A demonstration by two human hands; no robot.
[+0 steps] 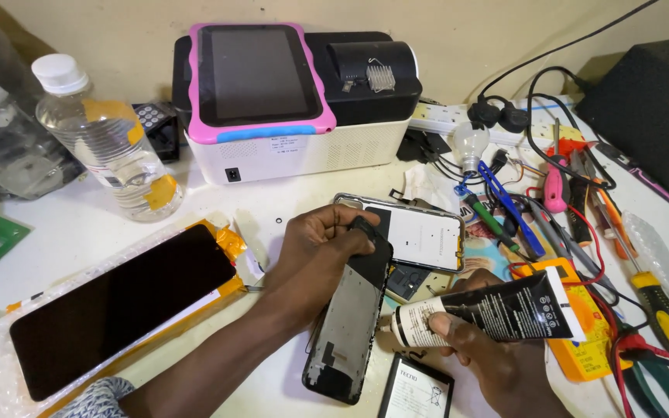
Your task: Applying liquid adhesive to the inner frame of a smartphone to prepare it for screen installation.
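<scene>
My left hand point(315, 251) grips the top end of an opened black phone frame point(346, 329), which stands tilted on the white table. My right hand point(489, 352) holds a black and white glue tube point(489, 313), its nozzle touching the frame's right edge. Behind them lies a phone back case point(420, 232) with a clear rim. A flat phone battery point(416, 391) lies at the front, under the tube.
A dark phone screen panel point(118, 310) rests on bubble wrap at the left. A water bottle point(106, 139), a pink-cased tablet point(257, 77) on a white box, a light bulb point(470, 143), screwdrivers point(663, 310), cables and a yellow multimeter point(582, 340) crowd the back and right.
</scene>
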